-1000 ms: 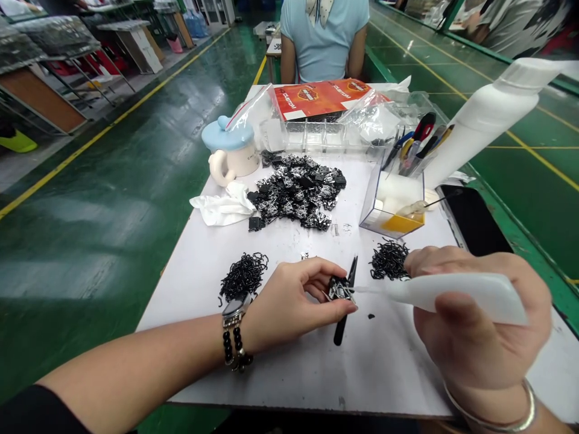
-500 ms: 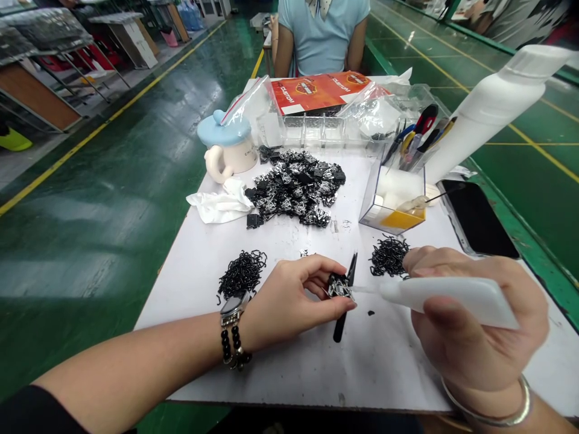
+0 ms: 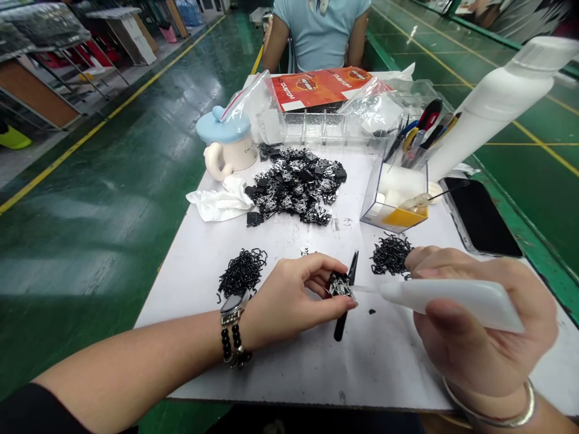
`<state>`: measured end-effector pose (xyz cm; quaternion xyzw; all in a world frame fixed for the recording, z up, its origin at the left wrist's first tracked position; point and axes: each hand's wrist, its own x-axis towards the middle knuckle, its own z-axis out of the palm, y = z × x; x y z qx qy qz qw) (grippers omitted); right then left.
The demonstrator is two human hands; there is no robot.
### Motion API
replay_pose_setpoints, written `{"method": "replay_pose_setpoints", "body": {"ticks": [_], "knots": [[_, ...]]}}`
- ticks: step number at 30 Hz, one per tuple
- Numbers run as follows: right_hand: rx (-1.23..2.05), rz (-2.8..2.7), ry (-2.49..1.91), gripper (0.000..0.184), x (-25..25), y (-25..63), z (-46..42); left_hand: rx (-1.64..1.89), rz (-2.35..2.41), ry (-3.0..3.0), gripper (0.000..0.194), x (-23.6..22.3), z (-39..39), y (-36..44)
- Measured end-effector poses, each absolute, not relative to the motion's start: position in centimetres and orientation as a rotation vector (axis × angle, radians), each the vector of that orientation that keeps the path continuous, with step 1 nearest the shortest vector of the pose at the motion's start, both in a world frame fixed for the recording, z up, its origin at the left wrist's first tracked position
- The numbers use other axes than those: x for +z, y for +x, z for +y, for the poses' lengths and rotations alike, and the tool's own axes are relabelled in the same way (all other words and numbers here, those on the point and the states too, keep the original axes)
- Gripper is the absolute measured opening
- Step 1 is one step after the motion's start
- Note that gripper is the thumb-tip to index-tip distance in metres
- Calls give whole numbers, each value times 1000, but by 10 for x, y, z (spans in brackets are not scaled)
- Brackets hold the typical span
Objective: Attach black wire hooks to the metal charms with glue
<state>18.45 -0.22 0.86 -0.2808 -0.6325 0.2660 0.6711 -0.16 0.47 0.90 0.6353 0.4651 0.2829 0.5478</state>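
Note:
My left hand point(image 3: 294, 298) pinches a small black and silver metal part point(image 3: 338, 286) just above the white table point(image 3: 280, 361). My right hand point(image 3: 479, 328) grips a white squeeze applicator point(image 3: 452, 298), its thin nozzle tip touching the part. Black tweezers point(image 3: 344, 301) lie on the table under the part. Two small heaps of black wire hooks lie nearby, one heap point(image 3: 242, 271) to the left of my left hand and another heap point(image 3: 391, 255) beside my right hand.
A large pile of black clips point(image 3: 296, 185), a crumpled white cloth point(image 3: 219, 202), a blue-lidded mug point(image 3: 226, 144), a clear tool box point(image 3: 398, 193), a white bottle point(image 3: 493, 102), a phone point(image 3: 482, 218) and bags fill the far half. A person in a light blue shirt point(image 3: 319, 30) sits beyond.
The view has shifted slightly; both hands hold the same pose with the nozzle at the part.

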Motion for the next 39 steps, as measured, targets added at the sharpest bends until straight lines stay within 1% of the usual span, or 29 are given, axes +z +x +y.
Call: {"method": "replay_pose_setpoints", "body": {"ticks": [13,21,28,35,39], "knots": [[608,-1424,-660,21,7,187,-5,682,1095,1506,37,7,4,-1],[679,-1343,-665,9,14,189,-5,688,1105,1518,36,7,3,-2],[662,-1371,-704,13,10,187,-5,679,1098,1530,37,6,3,-2],[642,-1377,-710,11,8,188,-4,670,1101,1528,38,7,4,-3],[690,-1367,-748,10,11,187,-5,656,1100,1531,38,8,4,-2]]}}
